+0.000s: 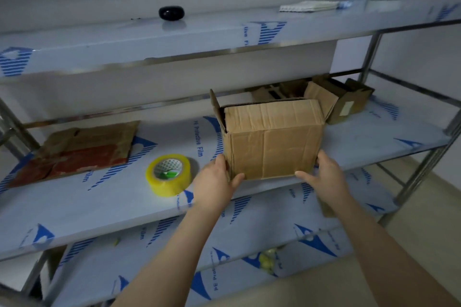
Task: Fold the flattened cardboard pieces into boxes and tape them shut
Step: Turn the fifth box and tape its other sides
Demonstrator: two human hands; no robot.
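Left grip [214, 182] and right grip [324, 177] are clamped on the lower corners of the cardboard box [272, 142], thumbs on its front face. The box is at the front of the steel shelf [62, 212], one flap raised at left. Tape roll [168, 174] near its left; flattened cardboard [79, 149] beyond. Shelf film [198, 137] reads "PE Protective Film"
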